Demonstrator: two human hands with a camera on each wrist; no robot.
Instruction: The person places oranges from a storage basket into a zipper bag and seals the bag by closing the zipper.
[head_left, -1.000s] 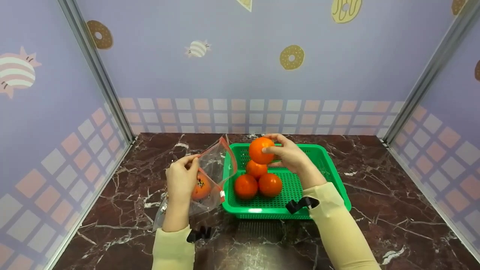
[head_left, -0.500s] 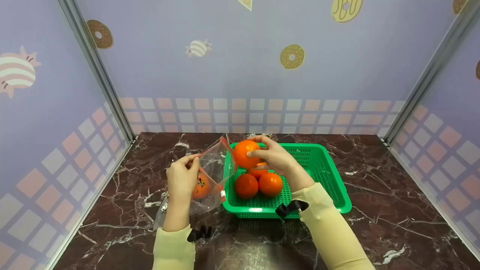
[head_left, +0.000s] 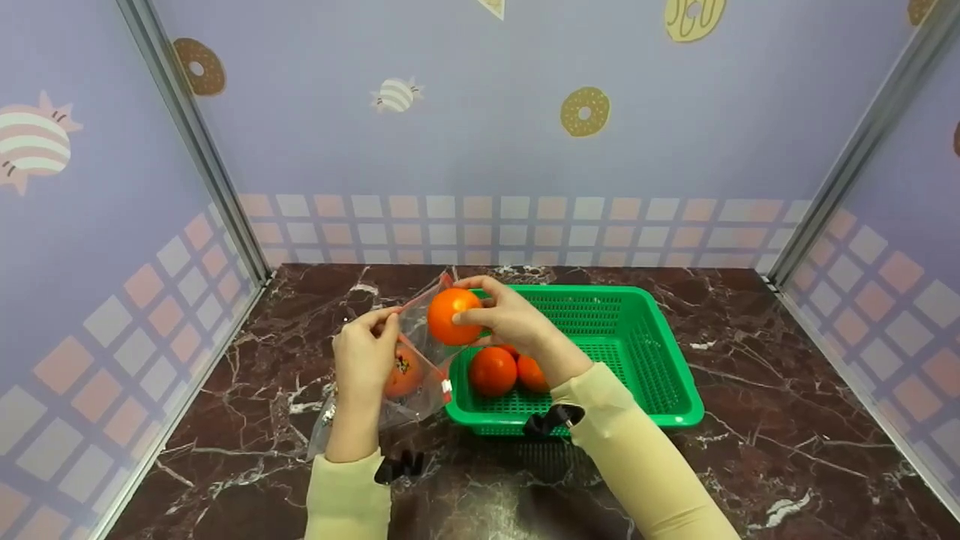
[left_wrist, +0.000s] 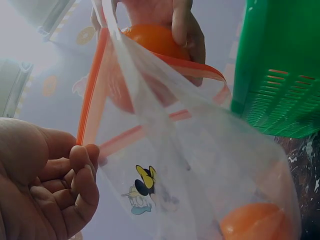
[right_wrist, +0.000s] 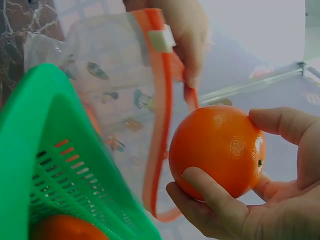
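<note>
My left hand (head_left: 365, 356) pinches the orange-red rim of a clear zip bag (left_wrist: 200, 145) between thumb and fingers, and the bag's mouth stands open to the right. One orange (left_wrist: 257, 222) lies inside the bag, low down, and cartoon prints show on the plastic. My right hand (head_left: 510, 319) grips another orange (right_wrist: 217, 150) with its fingertips, right at the bag's mouth. In the left wrist view this fruit shows partly through the plastic. A white slider (right_wrist: 161, 40) sits at one end of the zip.
Beside the bag, to its right, a green plastic basket (head_left: 660, 352) stands on the dark marbled table (head_left: 765, 420). Several more oranges (head_left: 493, 371) lie in its left part, one mostly hidden behind my right hand. Patterned walls (head_left: 480, 165) enclose the table at the back and sides.
My right hand has carried its orange left, from above the basket to the bag's mouth. The left hand and the bag have stayed nearly still.
</note>
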